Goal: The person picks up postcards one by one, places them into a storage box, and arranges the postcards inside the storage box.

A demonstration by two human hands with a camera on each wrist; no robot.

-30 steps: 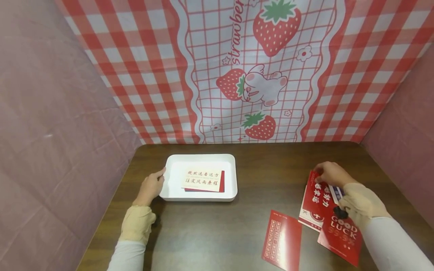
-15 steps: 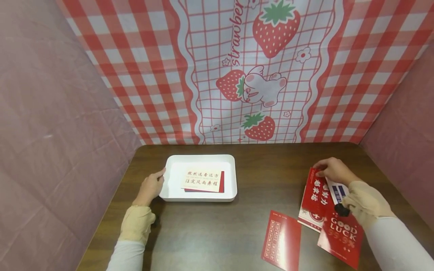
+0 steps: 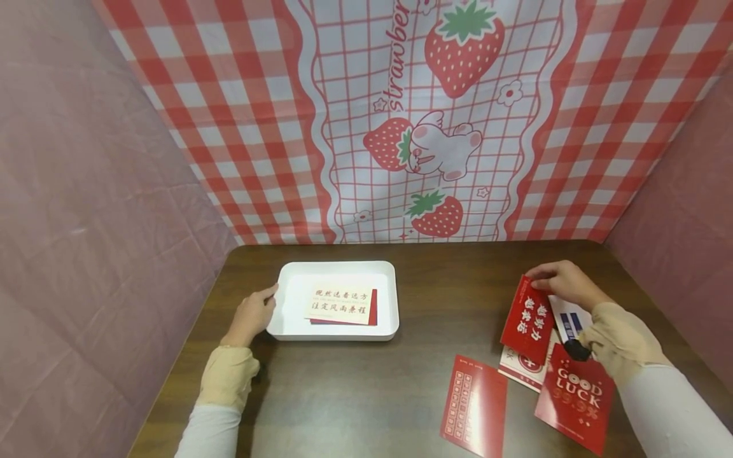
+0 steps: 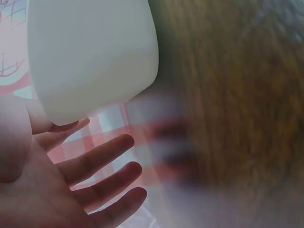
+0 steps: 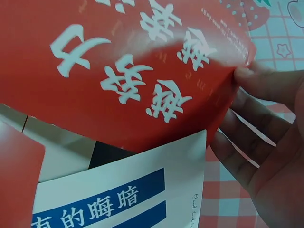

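Observation:
My left hand (image 3: 251,318) pinches the left rim of a white tray (image 3: 338,334) between thumb and forefinger; the other fingers stretch out free in the left wrist view. Inside the tray, a cream card (image 3: 339,305) with red writing lies over a red card (image 3: 374,308). On the right, my right hand (image 3: 564,282) pinches the far end of a red card (image 3: 527,324) with white characters, tilted up off the cards beneath. A white card with blue bars (image 5: 183,161) sits under that hand, and a white-and-red card (image 3: 521,369) is partly covered.
A red "GOOD LUCK" card (image 3: 575,397) lies near the right forearm. Another red card (image 3: 474,404) is on the brown table (image 3: 343,401) to its left. A red-and-white checked cloth (image 3: 258,127) hangs behind the table, with pink cloth at both sides.
My right hand has lifted the far end of the red card and drawn it slightly back, exposing more of the blue-barred card. The left hand and tray stay put.

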